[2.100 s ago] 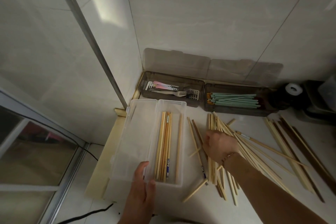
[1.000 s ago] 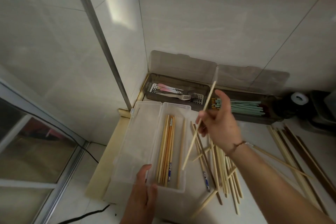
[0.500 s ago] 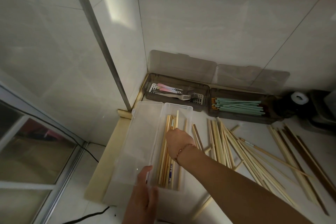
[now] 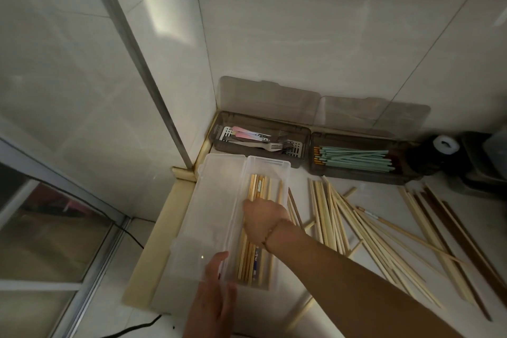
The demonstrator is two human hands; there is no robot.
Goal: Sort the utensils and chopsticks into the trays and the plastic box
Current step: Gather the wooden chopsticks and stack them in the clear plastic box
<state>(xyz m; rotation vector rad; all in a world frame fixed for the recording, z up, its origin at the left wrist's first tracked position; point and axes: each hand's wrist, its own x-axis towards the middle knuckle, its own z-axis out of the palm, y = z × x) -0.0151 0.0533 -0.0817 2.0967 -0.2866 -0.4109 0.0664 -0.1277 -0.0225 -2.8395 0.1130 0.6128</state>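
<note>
Grip: right hand point(image 4: 264, 218) rests on bamboo chopsticks point(image 4: 258, 189) inside plastic box point(image 4: 219, 200), fingers hidden, closure unclear | left hand point(image 4: 215, 285) flat against box's near end | loose chopsticks point(image 4: 356, 228) on surface point(image 4: 370, 186)

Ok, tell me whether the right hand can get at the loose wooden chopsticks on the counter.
Probably yes: the right hand is over the plastic box, and the loose wooden chopsticks lie uncovered just beside it.

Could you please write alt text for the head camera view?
A person's right hand lays wooden chopsticks in a clear plastic box steadied by the left hand; more chopsticks lie loose on the counter.
</note>
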